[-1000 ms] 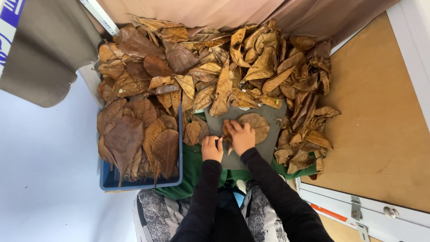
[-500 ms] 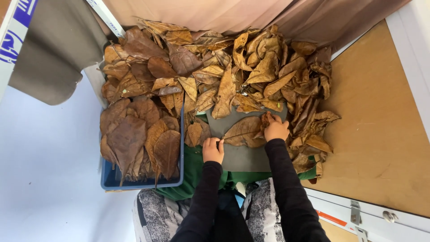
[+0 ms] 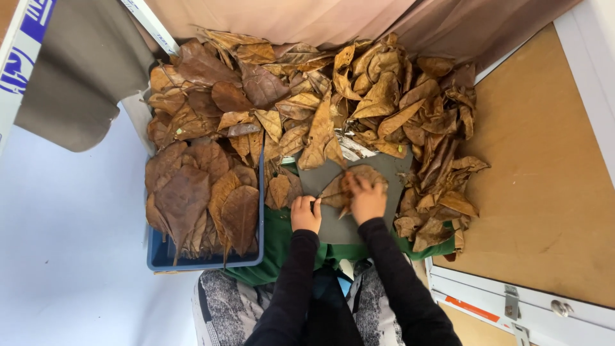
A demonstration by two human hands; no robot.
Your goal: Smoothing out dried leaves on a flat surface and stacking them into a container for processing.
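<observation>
Our right hand presses flat on a dry brown leaf, fingers spread over it. Our left hand is curled, pinching the leaf's near edge. The leaf lies on a grey mat in front of us, w/ a green cloth under the mat. To do this bit well, we think we should press soft & slow, bc dry leaves crack easy. Left of us, a blue tray holds flat leaves. A big loose leaf pile sits behind. Top left there's a white strip w/ blue marks. Bottom right, a small orange label sits on a white frame.
</observation>
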